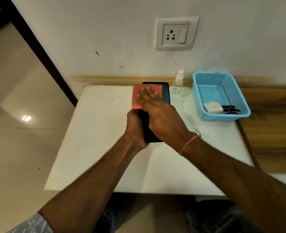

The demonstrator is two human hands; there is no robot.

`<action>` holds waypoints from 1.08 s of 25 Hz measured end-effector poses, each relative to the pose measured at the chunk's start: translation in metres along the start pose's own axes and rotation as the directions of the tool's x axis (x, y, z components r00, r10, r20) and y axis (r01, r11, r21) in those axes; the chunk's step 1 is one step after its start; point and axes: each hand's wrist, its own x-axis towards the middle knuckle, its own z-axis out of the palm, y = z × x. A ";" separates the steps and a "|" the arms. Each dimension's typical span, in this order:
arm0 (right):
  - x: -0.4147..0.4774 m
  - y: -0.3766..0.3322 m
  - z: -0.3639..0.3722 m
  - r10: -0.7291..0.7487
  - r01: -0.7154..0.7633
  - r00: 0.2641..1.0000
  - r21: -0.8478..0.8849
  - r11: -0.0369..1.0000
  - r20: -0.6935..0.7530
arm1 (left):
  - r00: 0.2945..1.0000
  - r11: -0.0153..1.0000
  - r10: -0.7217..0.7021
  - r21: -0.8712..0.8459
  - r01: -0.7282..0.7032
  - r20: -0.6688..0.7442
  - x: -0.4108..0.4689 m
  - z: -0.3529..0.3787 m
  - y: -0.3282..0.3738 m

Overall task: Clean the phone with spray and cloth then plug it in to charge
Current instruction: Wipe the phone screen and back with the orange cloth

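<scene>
Head view: I see left hand point(135, 128) curled round phone point(166, 93) at its 6 o'clock end, over table point(96, 132). Right hand point(159, 115) angles toward 11 o'clock, fingers straight, pressing cloth point(136, 98) flat on phone's top. Spray point(177, 84) at phone's 1 o'clock.

White table point(96, 148) against a scuffed white wall point(88, 39); glossy beige tile floor point(21, 98)

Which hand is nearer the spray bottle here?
Right. The right hand presses the cloth on the phone, just left of the spray bottle; the left hand grips the phone's lower end, farther off.
</scene>
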 end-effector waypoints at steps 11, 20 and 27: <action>-0.028 0.019 -0.014 -0.101 0.102 0.995 0.008 0.995 -0.025 | 0.993 0.996 -0.085 -0.024 0.087 0.079 -0.002 0.001 0.009; -0.044 0.019 -0.031 -0.047 0.051 0.987 0.018 0.999 -0.156 | 0.996 0.997 -0.082 0.007 0.082 0.027 -0.003 0.001 0.012; -0.069 -0.005 -0.018 -0.158 0.157 0.984 0.016 0.987 0.080 | 0.990 0.995 -0.094 -0.017 0.097 0.102 -0.009 0.009 0.012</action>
